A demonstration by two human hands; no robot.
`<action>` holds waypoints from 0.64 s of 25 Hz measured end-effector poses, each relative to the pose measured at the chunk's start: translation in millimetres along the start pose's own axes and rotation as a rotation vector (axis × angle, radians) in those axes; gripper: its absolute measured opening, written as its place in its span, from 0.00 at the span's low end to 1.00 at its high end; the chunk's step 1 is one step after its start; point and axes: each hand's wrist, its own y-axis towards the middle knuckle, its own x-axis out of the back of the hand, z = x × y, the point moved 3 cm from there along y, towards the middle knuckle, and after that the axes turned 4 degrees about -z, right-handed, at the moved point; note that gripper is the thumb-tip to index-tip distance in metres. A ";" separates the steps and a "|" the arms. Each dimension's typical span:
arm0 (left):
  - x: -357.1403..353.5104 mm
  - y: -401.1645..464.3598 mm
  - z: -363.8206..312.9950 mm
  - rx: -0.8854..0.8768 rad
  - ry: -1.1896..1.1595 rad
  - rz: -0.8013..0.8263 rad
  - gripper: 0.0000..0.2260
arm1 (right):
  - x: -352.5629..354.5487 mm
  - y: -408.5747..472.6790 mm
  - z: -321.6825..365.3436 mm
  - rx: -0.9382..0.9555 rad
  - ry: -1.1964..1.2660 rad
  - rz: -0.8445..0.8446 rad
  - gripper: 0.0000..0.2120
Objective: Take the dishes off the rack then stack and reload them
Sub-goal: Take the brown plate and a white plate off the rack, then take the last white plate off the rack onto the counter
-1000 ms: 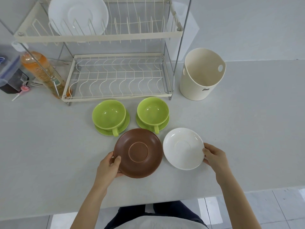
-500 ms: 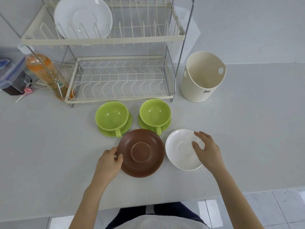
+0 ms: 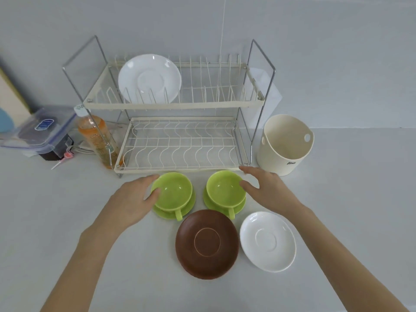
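Observation:
Two green cups stand on green saucers in front of the rack (image 3: 180, 105). My left hand (image 3: 132, 199) curls around the left side of the left green cup (image 3: 173, 192), thumb on its rim. My right hand (image 3: 265, 190) is beside the right green cup (image 3: 225, 190); its thumb touches the rim and its fingers are spread. A brown saucer (image 3: 207, 244) and a white saucer (image 3: 267, 240) lie side by side nearer to me. One white plate (image 3: 149, 79) stands in the rack's upper tier. The lower tier holds nothing.
A cream utensil holder (image 3: 283, 145) stands right of the rack. An orange bottle (image 3: 96, 138) and a lidded plastic container (image 3: 38, 131) sit to its left. The counter's front edge is close below the saucers.
Both hands left the brown and white saucers and moved forward to the two green cups. The view tilted up, so more of the rack and wall shows.

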 end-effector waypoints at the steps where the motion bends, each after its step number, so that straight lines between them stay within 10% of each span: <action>1: 14.9 7.8 -2.8 -0.033 0.005 -0.043 0.20 | 7.0 7.9 11.5 0.035 -0.018 0.010 0.21; 16: 162.1 146.0 -6.4 -0.227 0.179 -0.291 0.20 | 63.0 152.1 161.1 0.258 -0.069 -0.059 0.20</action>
